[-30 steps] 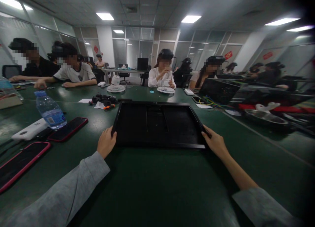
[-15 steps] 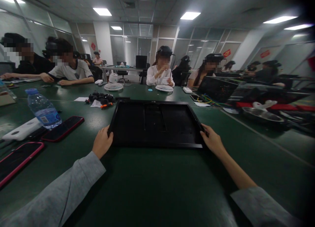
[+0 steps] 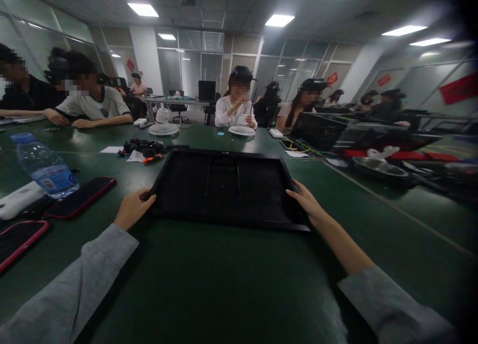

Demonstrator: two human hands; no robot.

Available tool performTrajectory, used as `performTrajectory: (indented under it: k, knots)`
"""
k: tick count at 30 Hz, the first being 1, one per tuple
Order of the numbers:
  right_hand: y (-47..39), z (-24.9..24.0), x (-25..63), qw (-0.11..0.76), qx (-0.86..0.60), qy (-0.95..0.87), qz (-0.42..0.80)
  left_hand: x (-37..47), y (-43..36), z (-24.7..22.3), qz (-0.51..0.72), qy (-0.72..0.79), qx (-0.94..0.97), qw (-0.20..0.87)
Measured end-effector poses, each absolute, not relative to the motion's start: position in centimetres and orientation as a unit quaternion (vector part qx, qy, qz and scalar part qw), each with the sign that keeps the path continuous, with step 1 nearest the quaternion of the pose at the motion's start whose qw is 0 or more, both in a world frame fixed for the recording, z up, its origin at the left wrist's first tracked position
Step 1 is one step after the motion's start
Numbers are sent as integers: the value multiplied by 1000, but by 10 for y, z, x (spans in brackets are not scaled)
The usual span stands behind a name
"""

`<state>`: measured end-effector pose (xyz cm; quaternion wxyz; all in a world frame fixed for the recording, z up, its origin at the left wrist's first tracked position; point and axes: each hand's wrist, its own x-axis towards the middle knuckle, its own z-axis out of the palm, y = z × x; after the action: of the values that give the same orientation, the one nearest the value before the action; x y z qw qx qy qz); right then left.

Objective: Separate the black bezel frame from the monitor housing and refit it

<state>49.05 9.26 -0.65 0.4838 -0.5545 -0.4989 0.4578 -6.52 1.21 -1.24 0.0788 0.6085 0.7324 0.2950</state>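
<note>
A red-edged smartphone [image 3: 82,198] lay near your left hand [image 3: 133,206], where a leftward swing could have struck it. Those fingers clamped the left side of the black monitor housing [image 3: 224,200], on or just above the tabletop [image 3: 224,284]; your right hand [image 3: 308,202] had its fingers clamped on the right side.

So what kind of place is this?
Probably an office or shared workroom: people sit along a big green table, with an office chair and glass walls farther back.
</note>
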Motion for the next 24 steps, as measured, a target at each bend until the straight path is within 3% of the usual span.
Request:
performTrajectory:
  k: [10,16,21,24]
  knots:
    - [86,-10,498,540,-506,-500,451,-59,13,-14,279,723,625,94]
    - [81,-10,538,542,-557,-542,319,-52,14,-15,301,698,644,89]
    - [77,-16,583,607,-642,-391,259,-55,14,-16,292,698,646,96]
    - [74,-18,599,625,-659,-395,139,-55,15,-18,296,691,654,84]
